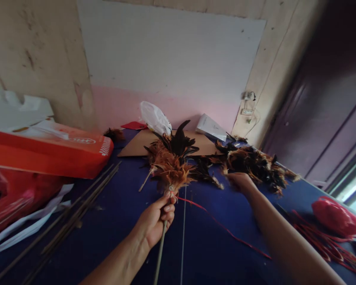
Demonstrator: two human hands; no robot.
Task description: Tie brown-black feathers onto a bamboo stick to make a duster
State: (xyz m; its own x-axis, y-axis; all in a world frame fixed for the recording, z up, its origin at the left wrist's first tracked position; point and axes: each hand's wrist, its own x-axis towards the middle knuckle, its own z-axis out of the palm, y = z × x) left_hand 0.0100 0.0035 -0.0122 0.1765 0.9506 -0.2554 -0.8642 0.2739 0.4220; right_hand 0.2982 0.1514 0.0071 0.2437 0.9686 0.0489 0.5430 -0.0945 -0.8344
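Note:
My left hand [157,219] is closed around a thin stick [159,257] topped with a bunch of brown and black feathers [172,162], a half-made feather duster held upright. A red string [222,227] runs from the binding point across the blue table toward the right. My right hand [240,182] reaches into a loose pile of dark and orange feathers [255,164] on the table; its fingers are turned away and mostly hidden.
Several long thin sticks [77,215] lie on the blue tabletop [112,233] at left, beside red and white bags [47,152]. A cardboard sheet [136,146] and white bag [156,116] sit at the back. A red string bundle [335,217] lies at right.

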